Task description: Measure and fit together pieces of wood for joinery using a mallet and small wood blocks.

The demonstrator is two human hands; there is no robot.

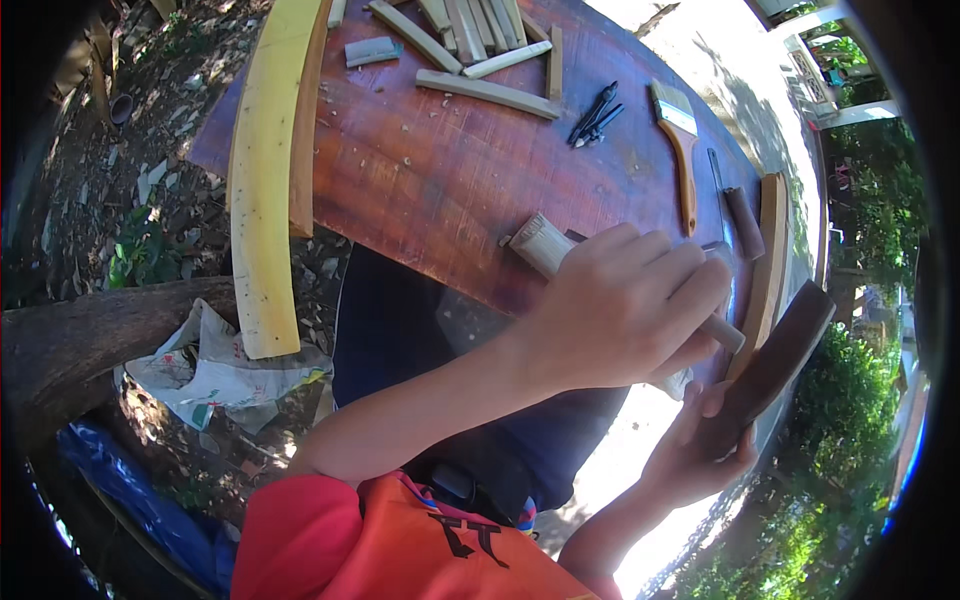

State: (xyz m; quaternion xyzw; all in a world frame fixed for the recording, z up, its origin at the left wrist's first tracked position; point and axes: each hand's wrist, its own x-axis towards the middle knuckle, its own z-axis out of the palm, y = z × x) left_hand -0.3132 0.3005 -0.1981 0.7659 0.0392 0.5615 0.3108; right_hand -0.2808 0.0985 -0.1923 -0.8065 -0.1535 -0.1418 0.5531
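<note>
My left hand point(625, 300) is closed over the table's near edge, gripped round a tool with a rounded wooden handle point(722, 333), much like a chisel's. Its working end is hidden by my fingers. A short pale wooden piece point(541, 246) sticks out from under that hand, lying on the reddish-brown table point(430, 190). Whether the hand also presses on this piece, I cannot tell. To the right and lower, my right hand point(700, 450) wraps round one end of a dark wooden bar point(775, 365), which tilts up to the right, apart from the handle.
Wooden strips point(485, 95) lie at the table's far side, near black pliers-like tools point(596, 115). A paintbrush point(680, 150) and a brown-handled tool with a thin blade point(743, 222) rest at the right. A yellow board point(268, 180) overhangs the left edge; a white sack point(215, 365) lies below.
</note>
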